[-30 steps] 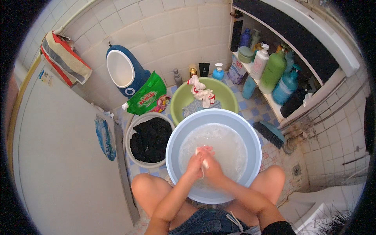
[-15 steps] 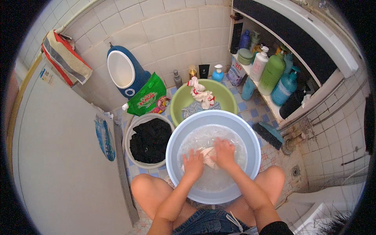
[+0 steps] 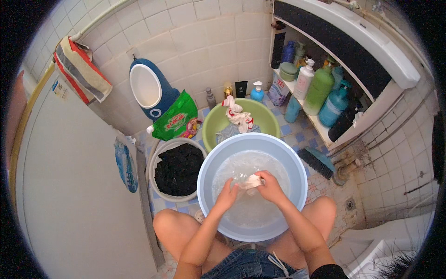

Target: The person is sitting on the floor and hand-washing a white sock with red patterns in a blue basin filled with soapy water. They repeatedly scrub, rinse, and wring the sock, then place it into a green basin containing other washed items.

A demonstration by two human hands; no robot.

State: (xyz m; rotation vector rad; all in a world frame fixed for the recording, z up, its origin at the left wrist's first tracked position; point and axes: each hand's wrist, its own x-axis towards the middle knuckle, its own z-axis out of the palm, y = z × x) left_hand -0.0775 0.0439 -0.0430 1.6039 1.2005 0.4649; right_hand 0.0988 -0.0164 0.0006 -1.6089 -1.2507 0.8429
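Observation:
A light blue basin [image 3: 205, 186] of cloudy, sudsy water [image 3: 253, 214] stands between my knees. Over the water, a small wet white cloth [image 3: 252, 182] stretches between my hands; its exact kind is unclear. My right hand [image 3: 272, 188] pinches its right end between thumb and fingers. At its left end is my left hand [image 3: 226, 194], fingers closed on the edge. Behind the blue basin, a green basin [image 3: 211, 123] holds white-and-red cloth items [image 3: 238, 115] and a grey-blue cloth [image 3: 227, 132].
Left of the blue basin, a pale tub [image 3: 155, 183] holds black clothes [image 3: 179, 169]. Behind it lean a green detergent pouch [image 3: 176, 118] and a blue child's urinal [image 3: 160, 83]. At right are a scrubbing brush [image 3: 318, 162] and a shelf with pump bottles [image 3: 320, 90].
Both hands have risen from pressing on the cloth in the water. They now hold it up between them, fingers drawn in rather than spread.

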